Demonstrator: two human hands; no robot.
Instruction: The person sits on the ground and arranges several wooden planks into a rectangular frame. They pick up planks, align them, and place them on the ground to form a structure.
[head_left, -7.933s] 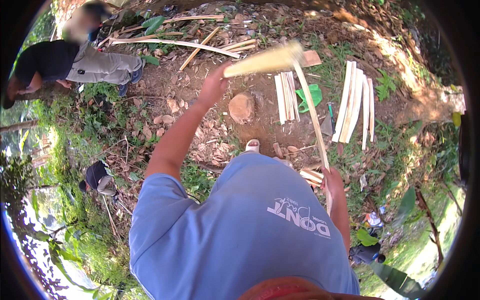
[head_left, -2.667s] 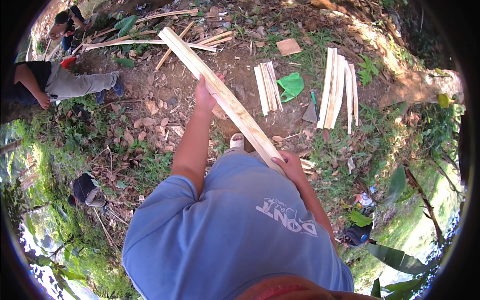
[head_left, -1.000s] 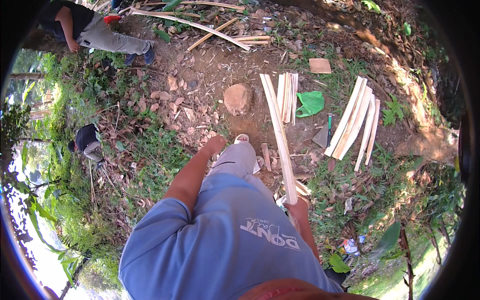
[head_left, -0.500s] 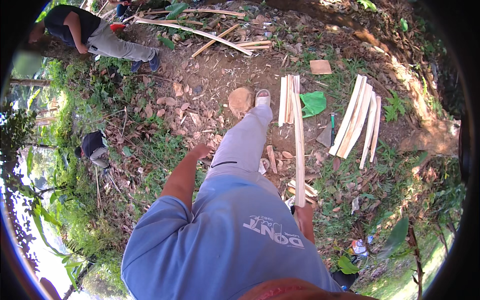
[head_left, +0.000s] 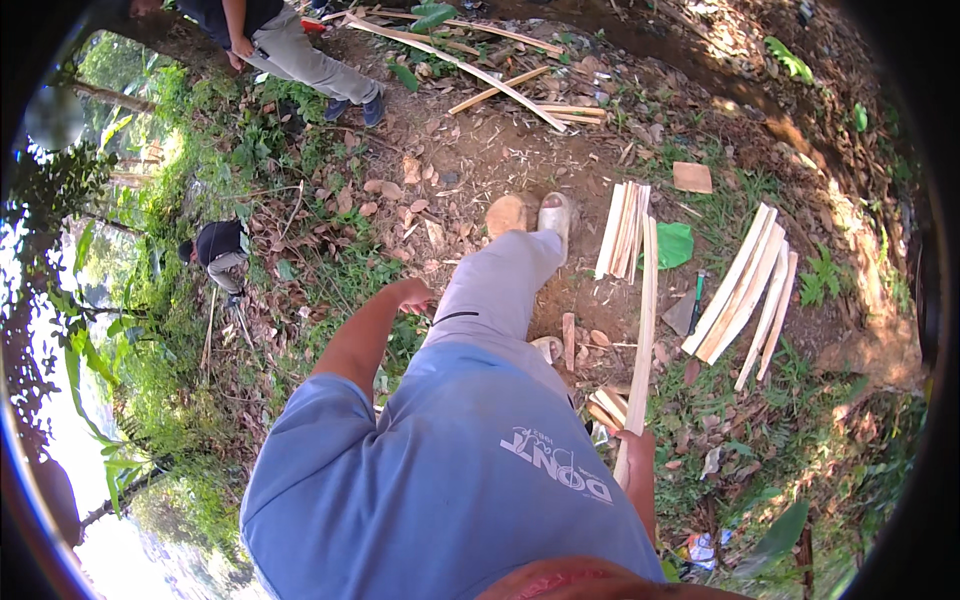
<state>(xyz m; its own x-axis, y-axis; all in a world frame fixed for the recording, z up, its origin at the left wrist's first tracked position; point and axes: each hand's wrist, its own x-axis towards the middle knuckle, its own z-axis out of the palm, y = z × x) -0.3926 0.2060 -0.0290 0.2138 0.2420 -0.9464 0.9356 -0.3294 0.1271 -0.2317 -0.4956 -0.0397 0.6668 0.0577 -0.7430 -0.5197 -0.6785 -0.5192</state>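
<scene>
Wooden strip [head_left: 645, 330], two-handed earlier, is gripped by right hand [head_left: 638, 452], left hand [head_left: 412, 294] empty.

Wooden strip [head_left: 645, 350] in the person's right hand [head_left: 639, 455], stick bundle [head_left: 622, 232] left of its far end, bag [head_left: 674, 246] right of that end, slats [head_left: 738, 290] lie farther right, board [head_left: 692, 178] beyond the bag, stump [head_left: 506, 215] left of the forward foot [head_left: 554, 218].

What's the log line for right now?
right hand: holding wooden strip | left hand: empty | front foot: beside stump
</scene>
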